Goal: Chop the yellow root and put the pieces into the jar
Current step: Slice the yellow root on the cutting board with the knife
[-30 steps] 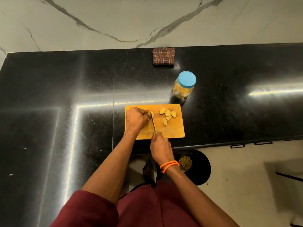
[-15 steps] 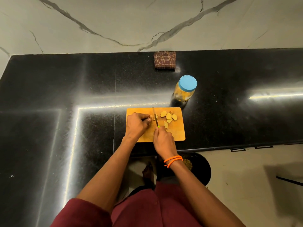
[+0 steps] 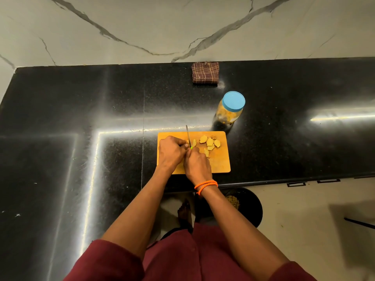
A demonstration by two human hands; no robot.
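Note:
An orange cutting board [image 3: 220, 165] lies on the black counter near its front edge. My left hand [image 3: 171, 152] is closed over the yellow root, which is almost fully hidden under my fingers. My right hand [image 3: 196, 164] grips a small knife [image 3: 188, 136] whose thin blade points away from me, past the board's far edge. Several yellow slices [image 3: 210, 142] lie on the board to the right of the blade. A clear jar [image 3: 230, 110] with a blue lid and yellow contents stands just behind the board's far right corner, lid on.
A folded brown checked cloth [image 3: 205, 72] lies at the back of the counter [image 3: 81, 118] against the marble wall. Below the counter edge, a black bin [image 3: 249, 207] with scraps in it stands on the floor by my foot.
My right hand has slid forward with the knife, so the blade tip now reaches past the board's far edge. Both hands now touch. The slices and jar stay put.

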